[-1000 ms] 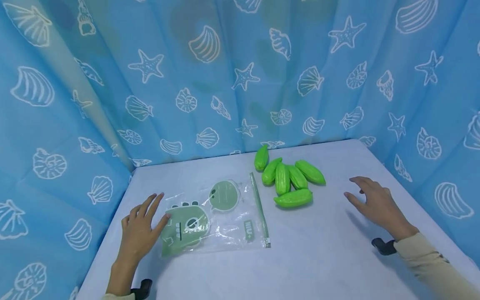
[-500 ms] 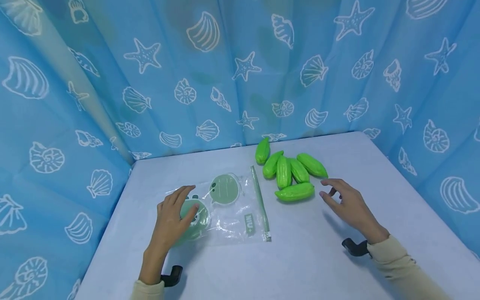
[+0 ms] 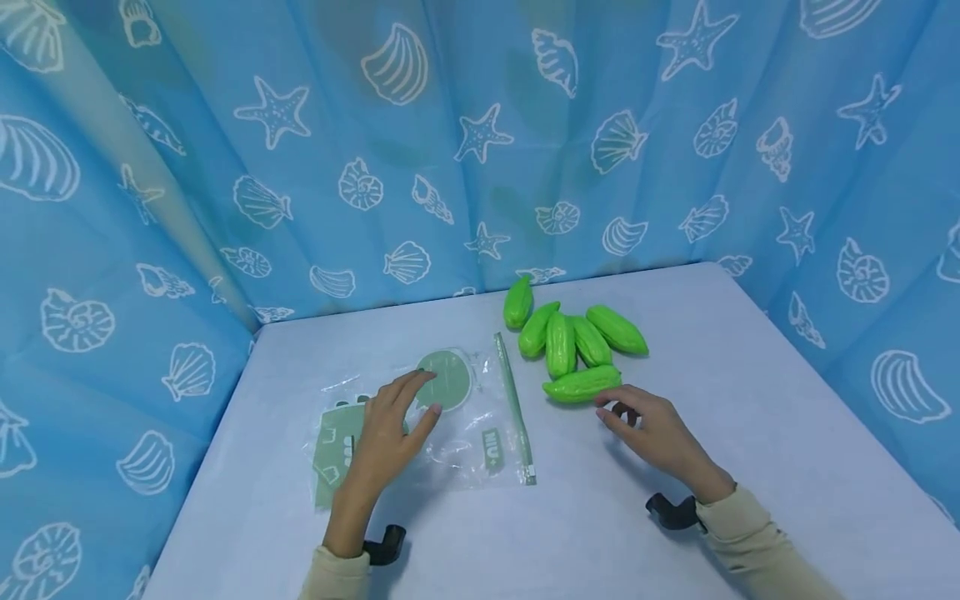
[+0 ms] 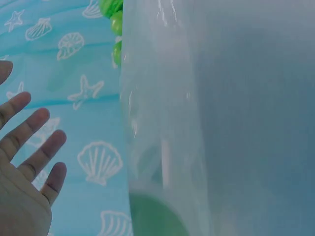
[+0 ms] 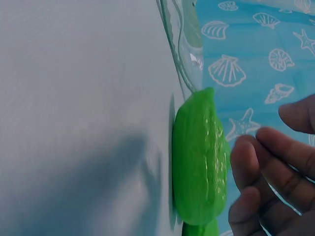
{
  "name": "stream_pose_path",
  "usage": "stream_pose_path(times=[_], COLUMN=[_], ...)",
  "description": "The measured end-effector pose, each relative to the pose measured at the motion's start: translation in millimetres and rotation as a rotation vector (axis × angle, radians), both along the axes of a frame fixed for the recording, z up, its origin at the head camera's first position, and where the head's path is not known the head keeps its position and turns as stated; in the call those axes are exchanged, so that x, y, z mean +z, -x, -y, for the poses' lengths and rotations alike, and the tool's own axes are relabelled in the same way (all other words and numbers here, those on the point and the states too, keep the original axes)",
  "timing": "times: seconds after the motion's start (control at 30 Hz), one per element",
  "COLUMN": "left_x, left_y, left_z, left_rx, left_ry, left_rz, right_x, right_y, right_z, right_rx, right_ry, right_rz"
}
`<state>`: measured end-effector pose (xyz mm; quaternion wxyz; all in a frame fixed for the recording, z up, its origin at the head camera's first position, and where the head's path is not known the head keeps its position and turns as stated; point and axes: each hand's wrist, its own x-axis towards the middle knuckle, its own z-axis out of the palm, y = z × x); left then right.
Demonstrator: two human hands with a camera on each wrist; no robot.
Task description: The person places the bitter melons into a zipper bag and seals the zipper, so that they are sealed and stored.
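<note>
A clear zip bag (image 3: 491, 450) with green cartoon prints lies flat on the white table, its green zip edge on the right. Above it hovers my left hand (image 3: 384, 442), fingers spread and holding nothing; the left wrist view also shows this hand (image 4: 22, 182) apart from the bag. My right hand (image 3: 660, 433) is at the right end of the nearest green bitter melon (image 3: 577, 385), thumb and fingers loosely bent. In the right wrist view the melon (image 5: 199, 162) lies beside the fingers, with no grip on it. Several more bitter melons (image 3: 560, 344) lie just behind.
A blue curtain (image 3: 450, 167) with white shells and starfish stands around the back and sides of the white table (image 3: 600, 533). A black wrist mount (image 3: 671, 511) hangs under the right wrist, and another (image 3: 386, 546) sits at the left.
My right hand has moved left and toward the nearest bitter melon. My left hand has moved right, from the bag's left edge to over its middle. Bag and melons lie as before.
</note>
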<state>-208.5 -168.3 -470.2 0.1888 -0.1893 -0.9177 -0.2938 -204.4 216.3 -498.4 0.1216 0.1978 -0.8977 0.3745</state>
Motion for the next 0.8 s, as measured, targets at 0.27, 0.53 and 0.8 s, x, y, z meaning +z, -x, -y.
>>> stream_pose_path(times=[0.27,0.53,0.8], left_x=[-9.3,-19.9,-25.2], left_y=[6.0,7.6,11.5], left_z=[-22.7,-40.3,-52.3], left_rx=[-0.068,-0.103,-0.135], left_ry=[-0.061,-0.057,-0.086], left_rz=[0.033,0.07,0.091], right_x=[-9.7,-23.9,-26.8], right_y=[4.5,12.0,16.4], right_z=[15,38,55], right_rx=[0.105,0.17,0.197], right_ry=[0.072,0.122,0.164], right_rz=[0.084,0.134,0.115])
